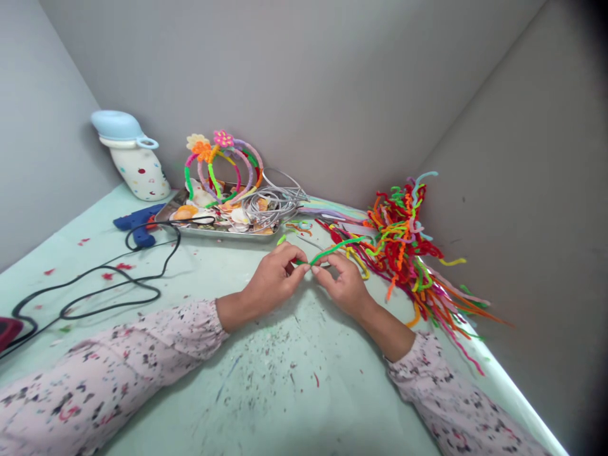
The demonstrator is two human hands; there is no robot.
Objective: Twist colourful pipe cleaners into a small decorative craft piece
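A green pipe cleaner is pinched between my two hands above the middle of the table. My left hand grips it with thumb and forefinger, and a short green end shows above the knuckles. Close beside it, my right hand pinches the same pipe cleaner, whose long end points up and right. The fingertips of both hands nearly meet. Just behind them lie a yellow bent pipe cleaner and several short coloured pieces.
A metal tray holds scraps, coils of grey wire and flower-trimmed headbands. Left of it lie a blue glue gun and black cable, with a bottle behind. A tangled heap of pipe cleaners stands by the right wall.
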